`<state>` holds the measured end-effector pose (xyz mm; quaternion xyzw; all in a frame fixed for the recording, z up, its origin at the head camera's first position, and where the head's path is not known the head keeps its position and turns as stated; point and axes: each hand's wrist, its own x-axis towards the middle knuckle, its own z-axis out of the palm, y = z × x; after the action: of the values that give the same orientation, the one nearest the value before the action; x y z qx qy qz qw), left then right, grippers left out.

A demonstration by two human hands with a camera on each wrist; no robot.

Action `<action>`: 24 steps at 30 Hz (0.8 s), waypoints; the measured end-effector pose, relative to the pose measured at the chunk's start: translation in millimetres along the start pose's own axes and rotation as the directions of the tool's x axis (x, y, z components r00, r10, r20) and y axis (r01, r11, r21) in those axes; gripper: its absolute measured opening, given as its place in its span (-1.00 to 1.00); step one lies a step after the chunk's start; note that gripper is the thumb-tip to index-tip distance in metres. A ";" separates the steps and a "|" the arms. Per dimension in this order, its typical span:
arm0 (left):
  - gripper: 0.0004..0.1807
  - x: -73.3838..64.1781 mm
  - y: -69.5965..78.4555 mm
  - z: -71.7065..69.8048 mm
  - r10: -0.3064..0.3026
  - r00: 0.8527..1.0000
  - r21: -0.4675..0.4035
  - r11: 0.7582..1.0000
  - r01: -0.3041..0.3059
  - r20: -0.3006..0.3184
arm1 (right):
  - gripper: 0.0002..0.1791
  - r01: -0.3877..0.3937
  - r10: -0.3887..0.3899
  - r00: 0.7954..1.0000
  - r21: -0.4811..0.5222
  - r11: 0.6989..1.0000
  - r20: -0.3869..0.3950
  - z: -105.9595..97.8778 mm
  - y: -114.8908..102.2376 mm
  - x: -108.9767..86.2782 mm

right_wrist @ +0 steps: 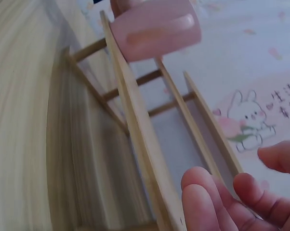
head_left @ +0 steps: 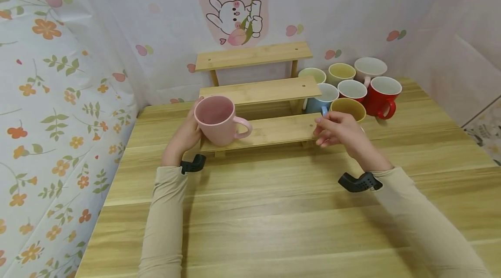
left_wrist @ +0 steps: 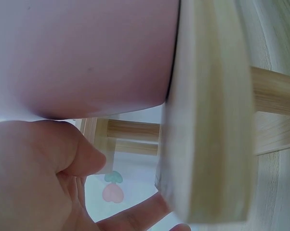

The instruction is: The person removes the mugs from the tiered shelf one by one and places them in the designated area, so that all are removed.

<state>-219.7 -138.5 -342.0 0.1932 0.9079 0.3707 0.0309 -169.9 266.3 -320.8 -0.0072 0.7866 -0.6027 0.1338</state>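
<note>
A pink mug [head_left: 219, 130] stands on the left end of the lowest step of a three-tier wooden rack [head_left: 279, 130], its handle pointing right. My left hand [head_left: 188, 132] is against the mug's left side; in the left wrist view the thumb lies by the mug wall [left_wrist: 97, 57] and the other fingers reach past the step's end, not curled round the mug. At the right end of the lowest step hovers my right hand [head_left: 340, 132], in front of a blue mug [head_left: 322, 97] and a mustard mug [head_left: 348, 108]. Its fingers are loosely bent and apart in the right wrist view, holding nothing.
Several mugs cluster right of the rack, among them a red mug [head_left: 382, 97], a white mug [head_left: 369, 67] and a yellow mug [head_left: 340, 73]. Behind stands a printed curtain [head_left: 164, 12]. The wooden table [head_left: 254, 217] extends in front of the rack.
</note>
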 end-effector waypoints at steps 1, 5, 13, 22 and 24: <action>-0.47 0.3 0.2 0.1 0.001 1.000 0.003 1.000 -0.001 0.001 | -0.57 -0.005 0.006 1.000 -0.004 1.000 0.007 2.8 -1.6 2.5; -0.46 0.6 0.7 0.5 -0.006 1.000 0.010 1.000 0.006 -0.001 | -0.62 -0.016 0.017 0.999 -0.008 1.000 0.041 14.5 -8.1 13.0; -0.44 0.2 0.3 1.5 -0.018 1.000 0.004 1.000 0.018 -0.001 | -0.70 -0.031 0.027 0.990 0.023 0.999 0.138 39.9 -21.4 30.4; -0.44 -0.2 0.4 1.1 -0.022 1.000 0.002 1.000 0.022 0.002 | -0.71 0.003 -0.001 0.981 -0.009 1.000 0.193 68.2 -40.3 39.9; -0.44 -0.3 -0.7 1.0 -0.020 1.000 -0.001 1.000 0.020 -0.002 | -0.73 0.018 -0.015 0.979 -0.012 1.000 0.203 74.3 -43.9 40.9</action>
<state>-219.4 -138.4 -343.3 0.1835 0.9097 0.3710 0.0340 -199.6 176.9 -304.9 -0.0763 0.7728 -0.5946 0.2083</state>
